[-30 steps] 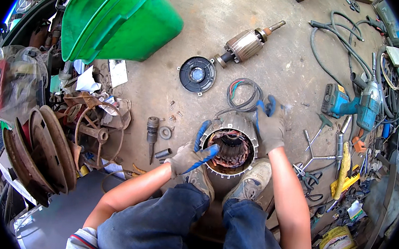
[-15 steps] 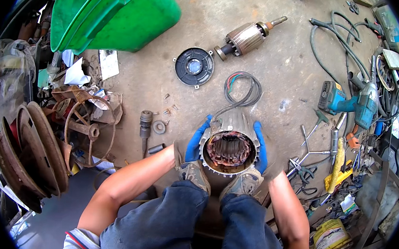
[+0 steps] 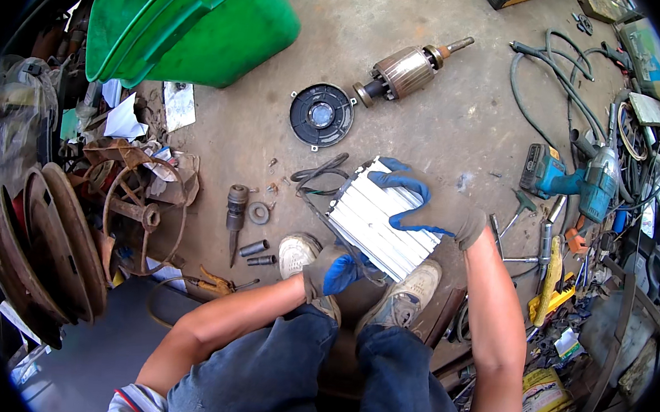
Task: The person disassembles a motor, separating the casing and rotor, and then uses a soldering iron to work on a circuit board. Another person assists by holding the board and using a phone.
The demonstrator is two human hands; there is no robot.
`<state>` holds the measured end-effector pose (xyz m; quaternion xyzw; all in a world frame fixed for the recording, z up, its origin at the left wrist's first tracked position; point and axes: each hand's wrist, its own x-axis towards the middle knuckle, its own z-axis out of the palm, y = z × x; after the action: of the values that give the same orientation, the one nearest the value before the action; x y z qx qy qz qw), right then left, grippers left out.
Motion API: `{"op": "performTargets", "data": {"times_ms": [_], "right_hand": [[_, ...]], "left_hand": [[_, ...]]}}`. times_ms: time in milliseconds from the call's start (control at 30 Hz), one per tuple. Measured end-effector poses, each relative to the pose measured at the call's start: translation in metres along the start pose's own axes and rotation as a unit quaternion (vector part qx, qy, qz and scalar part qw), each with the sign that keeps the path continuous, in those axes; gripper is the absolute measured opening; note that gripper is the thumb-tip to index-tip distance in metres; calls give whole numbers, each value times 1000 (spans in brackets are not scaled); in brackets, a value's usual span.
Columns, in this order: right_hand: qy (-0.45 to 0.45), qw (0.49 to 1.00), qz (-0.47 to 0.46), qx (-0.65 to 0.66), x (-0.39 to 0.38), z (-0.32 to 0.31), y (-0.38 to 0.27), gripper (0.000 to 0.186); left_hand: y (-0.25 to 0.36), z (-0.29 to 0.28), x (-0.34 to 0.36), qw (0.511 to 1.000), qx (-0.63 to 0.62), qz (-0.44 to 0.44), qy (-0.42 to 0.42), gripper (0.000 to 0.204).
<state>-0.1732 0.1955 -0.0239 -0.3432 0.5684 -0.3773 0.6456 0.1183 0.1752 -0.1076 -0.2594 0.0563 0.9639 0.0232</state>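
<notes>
A finned light-metal motor housing [image 3: 379,222] lies tilted on its side above my shoes, its fins catching the light. My right hand [image 3: 424,206], in a blue and grey glove, is curled over its far right side. Low at its near end, my gloved left hand [image 3: 336,272] is closed against the housing; some of its fingers are hidden. A dark cable [image 3: 321,175] runs from the housing and loops on the floor to its left. The open bore is out of sight. Beyond it lie a round black end cover [image 3: 321,116] and a motor rotor [image 3: 406,70].
A green bucket [image 3: 203,38] lies tipped at the far left. Rusty wheel rims [image 3: 59,249] crowd the left side. An air chisel-like tool [image 3: 235,221], a washer [image 3: 259,213] and sockets [image 3: 254,248] lie left of my feet. A teal cordless impact wrench [image 3: 575,180] is among tools at right.
The housing has turned from bore facing me to lying slanted on its side. My right hand has moved over its top, my left lower and nearer. The cable has swung left.
</notes>
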Motion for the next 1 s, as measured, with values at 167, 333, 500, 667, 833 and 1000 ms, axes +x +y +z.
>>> {"op": "performTargets", "data": {"times_ms": [167, 333, 500, 667, 833, 1000], "right_hand": [[-18, 996, 33, -78, -2, -12, 0, 56], [-53, 991, 56, -108, 1, -26, -1, 52], [-70, 937, 84, -331, -7, -20, -49, 58], [71, 882, 76, -459, -41, 13, -49, 72], [233, 836, 90, -489, -60, 59, -30, 87], [290, 783, 16, -550, -42, 71, -13, 80]], "left_hand": [[-22, 2, 23, 866, 495, 39, -53, 44], [-9, 37, 30, 848, 523, 34, -82, 42], [30, 29, 7, 578, 809, -79, -71, 41], [121, 94, -35, 817, 500, -287, 25, 27], [155, 98, -24, 790, 556, 35, 257, 41], [99, 24, -7, 855, 485, -23, 182, 79]]}}
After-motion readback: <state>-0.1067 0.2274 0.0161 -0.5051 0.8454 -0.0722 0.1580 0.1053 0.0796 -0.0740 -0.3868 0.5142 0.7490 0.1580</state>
